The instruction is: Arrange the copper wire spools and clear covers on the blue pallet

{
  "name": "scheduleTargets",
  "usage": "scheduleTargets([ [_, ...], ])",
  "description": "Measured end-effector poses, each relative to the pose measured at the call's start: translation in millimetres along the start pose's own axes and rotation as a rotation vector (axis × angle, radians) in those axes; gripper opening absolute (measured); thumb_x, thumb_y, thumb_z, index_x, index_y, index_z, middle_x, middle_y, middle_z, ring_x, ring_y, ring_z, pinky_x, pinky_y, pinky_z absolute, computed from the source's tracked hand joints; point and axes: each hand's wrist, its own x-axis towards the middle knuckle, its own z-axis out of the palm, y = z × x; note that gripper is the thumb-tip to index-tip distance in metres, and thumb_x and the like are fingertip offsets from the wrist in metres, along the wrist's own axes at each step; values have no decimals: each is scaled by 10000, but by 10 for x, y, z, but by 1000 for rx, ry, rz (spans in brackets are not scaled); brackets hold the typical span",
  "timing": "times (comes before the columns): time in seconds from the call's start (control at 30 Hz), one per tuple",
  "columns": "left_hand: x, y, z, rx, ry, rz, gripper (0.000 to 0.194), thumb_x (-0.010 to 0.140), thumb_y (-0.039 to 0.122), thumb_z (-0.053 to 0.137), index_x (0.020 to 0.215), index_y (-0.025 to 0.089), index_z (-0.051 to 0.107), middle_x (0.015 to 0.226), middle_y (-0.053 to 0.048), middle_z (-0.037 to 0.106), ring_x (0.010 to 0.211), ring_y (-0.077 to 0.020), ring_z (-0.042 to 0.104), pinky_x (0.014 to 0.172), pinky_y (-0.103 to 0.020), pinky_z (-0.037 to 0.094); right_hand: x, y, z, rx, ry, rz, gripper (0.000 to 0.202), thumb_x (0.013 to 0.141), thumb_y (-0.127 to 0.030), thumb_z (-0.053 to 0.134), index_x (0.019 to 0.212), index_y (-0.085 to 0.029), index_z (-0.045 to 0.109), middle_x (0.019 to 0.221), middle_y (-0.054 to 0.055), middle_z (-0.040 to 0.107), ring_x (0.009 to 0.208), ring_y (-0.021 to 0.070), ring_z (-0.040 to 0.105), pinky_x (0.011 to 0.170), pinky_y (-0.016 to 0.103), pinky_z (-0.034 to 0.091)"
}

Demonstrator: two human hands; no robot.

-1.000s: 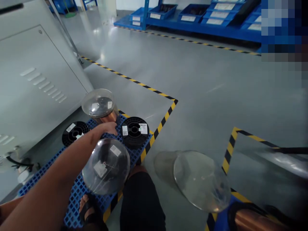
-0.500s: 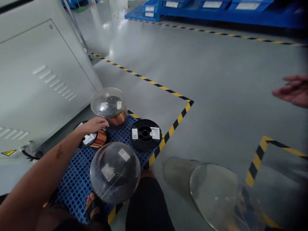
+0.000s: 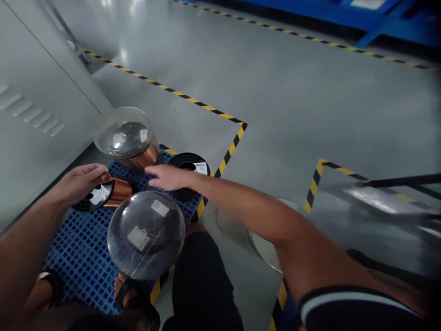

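Observation:
A wire spool (image 3: pixel 119 192) wound with copper wire lies on its side on the blue plastic pallet (image 3: pixel 82 239). Over its labelled black flange is my left hand (image 3: pixel 84 179), thumb and fingers pinched together; whatever they hold is too small to make out. My right hand (image 3: pixel 167 177) reaches across the pallet with its fingers apart and nothing in them. Just behind it stands a copper spool (image 3: pixel 143 158) under a clear plastic cover (image 3: pixel 122 131). Nearer me, another clear domed cover (image 3: pixel 146 234) sits over a labelled spool. My right forearm partly hides a black spool (image 3: pixel 189 161).
A grey machine cabinet (image 3: pixel 41 92) borders the pallet on the left. Yellow-black tape (image 3: pixel 227 156) marks the floor. Behind my right arm, a clear cover (image 3: pixel 265 250) lies on the floor. Blue shelving (image 3: pixel 310 18) runs along the back. My sandalled foot (image 3: pixel 126 292) is on the pallet.
My right hand has swung in from the far right to above the pallet. My left hand stays by the lying spool, its fingers still together. The view has shifted right and down.

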Motion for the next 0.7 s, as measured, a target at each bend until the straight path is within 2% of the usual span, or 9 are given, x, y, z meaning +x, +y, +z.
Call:
scheduleTargets([
  [0.1,-47,-12,-104,26,6,1,284,805,388,598,706,154,473,630,85,458,722,-51,469,789,-210,375,-80,77,79,-13,-51,67,203,848,-45,565,673,-119,638,688,5,648,688,104,563,691,225,416],
  [0.17,-50,-66,-196,8,42,13,306,779,412,635,690,163,480,620,82,450,704,-51,468,772,-194,401,-266,174,11,135,-38,185,196,852,-101,591,662,-123,635,582,-30,591,595,85,543,629,211,405],
  [0.23,-19,-147,-264,-60,101,12,370,657,451,764,673,177,516,623,69,461,700,-70,489,779,-195,454,-559,191,-150,347,-73,303,158,848,-155,614,696,-121,642,536,-55,550,536,74,540,585,198,426],
  [0.3,24,-226,-278,-131,121,16,463,514,488,872,631,189,537,620,51,458,679,-88,491,771,-196,496,-873,5,-365,504,-129,303,130,845,-180,614,740,-116,656,541,-63,547,523,66,545,564,186,448],
  [0.4,48,-290,-204,-166,48,77,523,488,557,894,556,197,521,609,32,437,655,-100,471,749,-193,511,-1210,-640,-648,567,-115,103,118,849,-219,630,827,-113,679,609,-54,595,546,46,546,559,158,448],
  [0.47,29,-298,-152,-160,-11,112,502,523,569,884,567,201,547,617,24,452,664,-106,473,735,-200,501,-1332,-1063,-738,526,-90,18,127,860,-212,625,916,-117,689,680,-48,632,592,39,572,592,146,454],
  [0.53,1,-300,-158,-166,-43,143,486,548,570,878,585,201,564,621,25,461,686,-107,482,747,-204,485,-1424,-1245,-740,425,-166,55,134,875,-206,619,945,-122,695,699,-46,652,602,40,585,611,148,455],
  [0.63,-30,-313,-302,-269,48,195,572,511,570,890,514,176,475,573,41,410,672,-89,454,806,-207,473,-1580,-1054,-717,79,-382,354,195,891,-185,616,731,-100,686,556,-38,615,477,37,498,532,160,398],
  [0.7,-50,-334,-422,-340,140,206,618,506,532,896,481,156,406,545,51,370,652,-73,425,846,-215,464,-1683,-920,-802,-202,-368,552,298,891,-152,604,605,-89,658,481,-28,578,441,45,457,491,176,360],
])
